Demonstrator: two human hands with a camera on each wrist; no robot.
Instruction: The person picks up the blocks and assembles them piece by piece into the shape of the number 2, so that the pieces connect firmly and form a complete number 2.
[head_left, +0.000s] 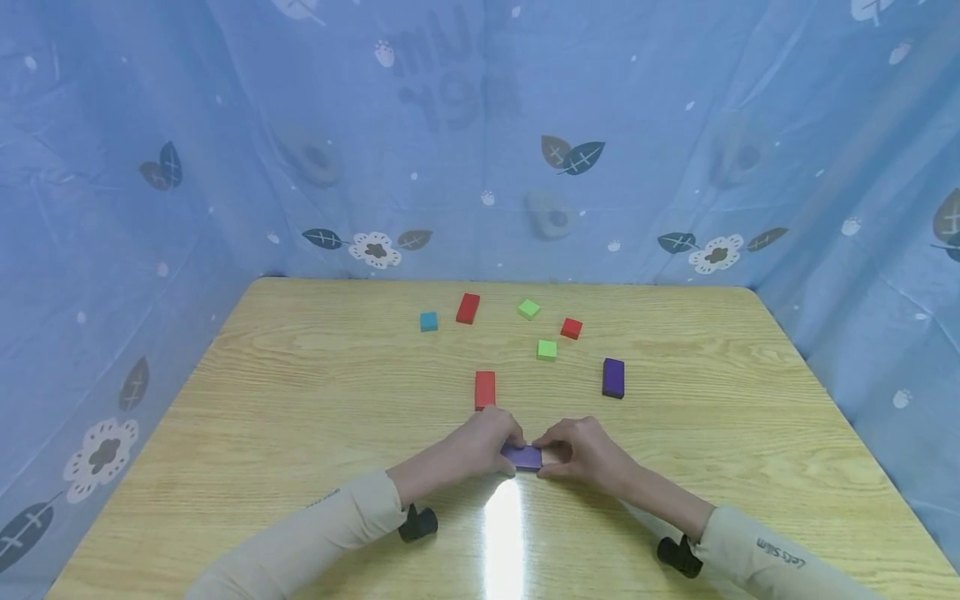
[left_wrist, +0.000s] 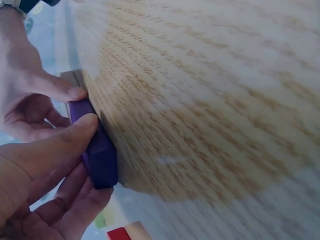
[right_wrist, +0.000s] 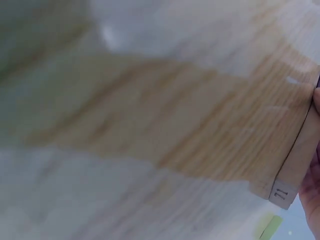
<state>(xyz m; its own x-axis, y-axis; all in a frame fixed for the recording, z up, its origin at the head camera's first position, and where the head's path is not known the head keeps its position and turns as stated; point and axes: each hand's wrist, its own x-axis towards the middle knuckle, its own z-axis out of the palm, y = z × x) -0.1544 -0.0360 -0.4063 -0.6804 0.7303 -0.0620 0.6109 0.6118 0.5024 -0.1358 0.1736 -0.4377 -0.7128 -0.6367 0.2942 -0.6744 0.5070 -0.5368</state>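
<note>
A purple rectangular block (head_left: 522, 457) lies near the table's front, between the two hands. My left hand (head_left: 489, 440) pinches its left part, thumb on the near side and fingers on the far side, as the left wrist view also shows. Directly end to end with it is a plain wooden block (head_left: 553, 455), pinched by my right hand (head_left: 591, 454), whose thumb lies near the joint. In the right wrist view, the wooden block (right_wrist: 304, 150) has a dark printed mark on its end face; most of the right hand is outside that frame.
Just beyond the left hand lies a red block (head_left: 485, 389). A purple block (head_left: 613, 378) sits to the right. Farther back are another red block (head_left: 468, 308), a small blue block (head_left: 429, 322), two green blocks (head_left: 547, 350) and a small red block (head_left: 572, 328). A patterned blue curtain (head_left: 480, 167) surrounds the table.
</note>
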